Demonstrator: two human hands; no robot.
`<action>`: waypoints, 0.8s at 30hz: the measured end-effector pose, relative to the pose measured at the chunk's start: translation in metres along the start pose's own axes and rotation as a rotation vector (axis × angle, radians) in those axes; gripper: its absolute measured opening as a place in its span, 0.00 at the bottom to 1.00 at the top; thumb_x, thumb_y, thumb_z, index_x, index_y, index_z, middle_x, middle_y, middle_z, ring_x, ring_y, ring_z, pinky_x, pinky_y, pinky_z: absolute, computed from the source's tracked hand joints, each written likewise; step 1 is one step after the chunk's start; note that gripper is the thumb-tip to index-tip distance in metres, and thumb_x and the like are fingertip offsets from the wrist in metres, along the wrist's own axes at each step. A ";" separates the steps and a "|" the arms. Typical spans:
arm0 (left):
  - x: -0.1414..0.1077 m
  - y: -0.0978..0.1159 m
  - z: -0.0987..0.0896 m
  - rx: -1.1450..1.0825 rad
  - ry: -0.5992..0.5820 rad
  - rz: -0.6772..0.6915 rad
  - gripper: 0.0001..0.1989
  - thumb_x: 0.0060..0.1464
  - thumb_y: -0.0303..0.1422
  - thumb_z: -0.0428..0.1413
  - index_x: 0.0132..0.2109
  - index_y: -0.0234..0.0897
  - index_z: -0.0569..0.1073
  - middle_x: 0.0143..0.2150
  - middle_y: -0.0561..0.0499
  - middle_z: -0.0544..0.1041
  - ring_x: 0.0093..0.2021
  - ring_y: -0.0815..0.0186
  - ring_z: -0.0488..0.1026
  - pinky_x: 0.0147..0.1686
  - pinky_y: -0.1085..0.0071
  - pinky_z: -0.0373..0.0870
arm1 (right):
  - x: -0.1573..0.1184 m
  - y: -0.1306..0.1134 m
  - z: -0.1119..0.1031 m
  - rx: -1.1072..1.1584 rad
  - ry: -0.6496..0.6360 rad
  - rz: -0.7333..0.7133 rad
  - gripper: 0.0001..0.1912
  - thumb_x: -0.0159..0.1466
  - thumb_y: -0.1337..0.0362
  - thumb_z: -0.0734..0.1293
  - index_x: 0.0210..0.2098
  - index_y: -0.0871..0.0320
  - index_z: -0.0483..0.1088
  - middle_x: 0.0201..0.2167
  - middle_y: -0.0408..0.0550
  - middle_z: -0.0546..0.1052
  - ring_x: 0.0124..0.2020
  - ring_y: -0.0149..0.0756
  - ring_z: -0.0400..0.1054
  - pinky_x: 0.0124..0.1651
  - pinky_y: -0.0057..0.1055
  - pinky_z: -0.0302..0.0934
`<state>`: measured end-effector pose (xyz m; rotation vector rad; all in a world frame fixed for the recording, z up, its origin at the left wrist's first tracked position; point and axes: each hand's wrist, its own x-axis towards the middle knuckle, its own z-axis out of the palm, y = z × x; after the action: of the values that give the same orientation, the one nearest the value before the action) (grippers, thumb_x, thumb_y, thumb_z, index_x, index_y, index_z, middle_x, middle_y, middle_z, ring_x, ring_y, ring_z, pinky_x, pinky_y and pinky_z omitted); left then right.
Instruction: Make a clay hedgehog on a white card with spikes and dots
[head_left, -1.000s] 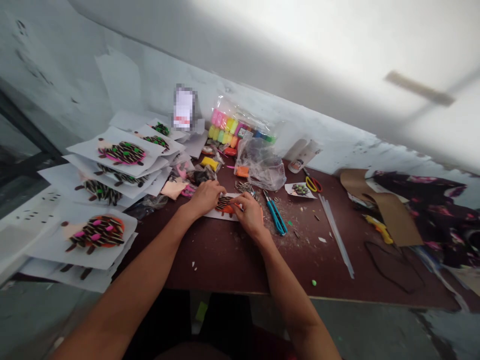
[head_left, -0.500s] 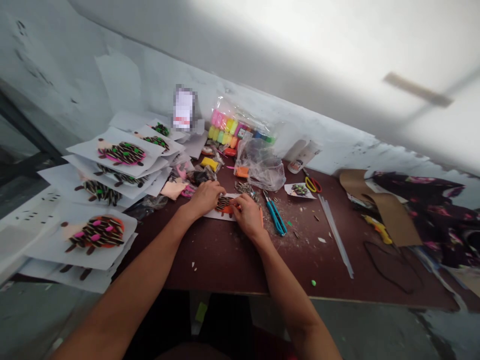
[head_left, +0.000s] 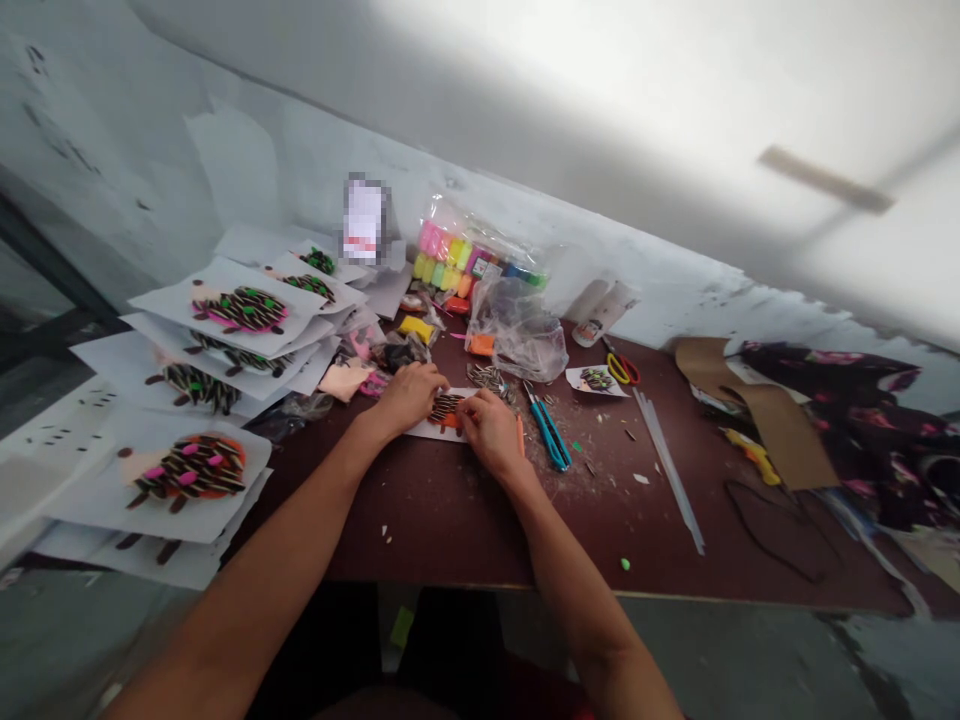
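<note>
A white paper card [head_left: 428, 432] lies on the table between my hands. On it is an orange clay hedgehog [head_left: 452, 421] with rows of striped seeds pressed into its back. My left hand [head_left: 409, 400] rests on the card's left side, fingers curled together and holding it down. My right hand [head_left: 491, 430] is over the hedgehog's right part, thumb and fingertips pinched together at the clay; whatever is between them is too small to make out. A loose pile of striped seeds [head_left: 486, 377] sits just behind the card. Right of my right hand lies a teal-handled cutting tool [head_left: 551, 435].
Stacked sheets with finished hedgehogs [head_left: 196, 470] fill the left. Clay packs [head_left: 450, 255] and a clear plastic bag [head_left: 517, 330] stand at the back. To the right are scissors [head_left: 622, 368], glue sticks [head_left: 670, 470] and a yellow glue gun [head_left: 754, 457] with its cord.
My right hand has shifted slightly left over the hedgehog, its fingertips still pinched. My left hand stays on the card. The whole view has moved a little.
</note>
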<state>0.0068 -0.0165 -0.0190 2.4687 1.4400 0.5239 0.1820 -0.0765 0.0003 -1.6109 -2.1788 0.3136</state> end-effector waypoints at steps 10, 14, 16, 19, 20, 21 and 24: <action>0.000 0.000 -0.001 0.004 -0.010 0.003 0.18 0.58 0.22 0.50 0.44 0.40 0.83 0.44 0.45 0.79 0.44 0.60 0.73 0.46 0.66 0.68 | 0.008 0.035 -0.013 -0.056 0.172 0.184 0.13 0.67 0.67 0.63 0.42 0.56 0.81 0.37 0.51 0.74 0.39 0.39 0.68 0.41 0.31 0.59; 0.001 0.000 -0.001 -0.011 -0.012 0.001 0.17 0.58 0.23 0.50 0.44 0.40 0.83 0.45 0.44 0.79 0.44 0.60 0.73 0.47 0.65 0.69 | 0.011 0.048 -0.011 -0.129 0.144 0.214 0.15 0.68 0.68 0.62 0.47 0.57 0.80 0.40 0.55 0.74 0.43 0.42 0.66 0.46 0.34 0.59; 0.001 0.000 0.000 -0.017 -0.007 0.000 0.17 0.58 0.23 0.51 0.44 0.40 0.83 0.44 0.44 0.79 0.44 0.60 0.73 0.47 0.64 0.69 | 0.012 0.052 -0.009 -0.133 0.134 0.202 0.15 0.68 0.68 0.63 0.47 0.57 0.80 0.41 0.55 0.74 0.43 0.42 0.66 0.47 0.35 0.59; 0.001 -0.001 0.001 -0.020 0.003 0.000 0.17 0.59 0.23 0.51 0.44 0.40 0.83 0.43 0.44 0.79 0.43 0.60 0.74 0.47 0.65 0.69 | 0.012 0.056 -0.007 -0.130 0.138 0.159 0.14 0.66 0.69 0.64 0.45 0.56 0.81 0.40 0.54 0.75 0.43 0.42 0.66 0.47 0.34 0.59; 0.001 -0.001 0.001 -0.019 0.003 0.000 0.17 0.59 0.24 0.51 0.44 0.40 0.83 0.43 0.44 0.79 0.43 0.60 0.74 0.47 0.65 0.69 | 0.012 0.057 -0.007 -0.132 0.142 0.145 0.13 0.66 0.69 0.64 0.44 0.55 0.81 0.39 0.53 0.75 0.42 0.41 0.66 0.47 0.34 0.59; 0.001 -0.001 0.001 -0.016 0.001 0.000 0.17 0.59 0.24 0.51 0.44 0.40 0.83 0.43 0.44 0.79 0.44 0.60 0.74 0.47 0.65 0.69 | 0.012 0.058 -0.007 -0.138 0.146 0.137 0.13 0.66 0.69 0.65 0.43 0.55 0.81 0.39 0.53 0.75 0.42 0.41 0.66 0.46 0.34 0.59; 0.001 -0.001 0.001 -0.010 -0.008 -0.010 0.17 0.59 0.23 0.51 0.44 0.41 0.83 0.44 0.45 0.79 0.44 0.60 0.74 0.47 0.66 0.69 | 0.011 0.056 -0.008 -0.172 0.144 0.155 0.11 0.66 0.69 0.65 0.39 0.56 0.80 0.38 0.53 0.75 0.41 0.41 0.65 0.45 0.34 0.58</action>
<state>0.0070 -0.0156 -0.0200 2.4520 1.4418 0.5171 0.2314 -0.0495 -0.0137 -1.8397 -2.0244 0.0527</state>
